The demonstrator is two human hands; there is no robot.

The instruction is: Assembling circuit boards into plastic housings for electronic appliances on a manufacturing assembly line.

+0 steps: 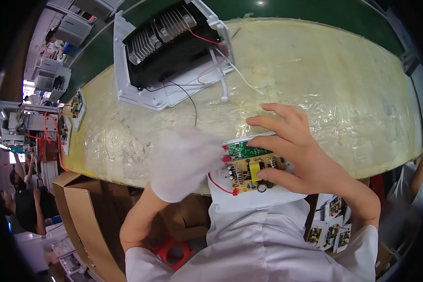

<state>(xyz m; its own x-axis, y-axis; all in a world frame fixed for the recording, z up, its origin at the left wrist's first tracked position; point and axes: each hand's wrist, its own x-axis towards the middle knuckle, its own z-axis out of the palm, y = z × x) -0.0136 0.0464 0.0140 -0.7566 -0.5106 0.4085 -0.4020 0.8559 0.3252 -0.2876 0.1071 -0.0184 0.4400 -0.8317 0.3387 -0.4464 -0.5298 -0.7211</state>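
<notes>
A white panel [242,201] lies at the table's near edge, against my body. On it are a green circuit board [243,150] and a tan circuit board [244,177] with a yellow transformer, coils and capacitors. My right hand [293,152] is bare and grips this board assembly from the right, its thumb on the tan board and a finger on the green one; the upper fingers stretch out free. My left hand [185,160], in a white glove, is at the left end by the red connectors [226,159]. Motion smears its fingers. A red wire [219,184] curves below it.
A white housing [127,89] with a black finned heat sink [160,37] and loose wires stands at the far left. Other board panels [77,110] lie at the table's left end. Cardboard boxes [87,211] stand below left; several boards [331,230] are stacked below right.
</notes>
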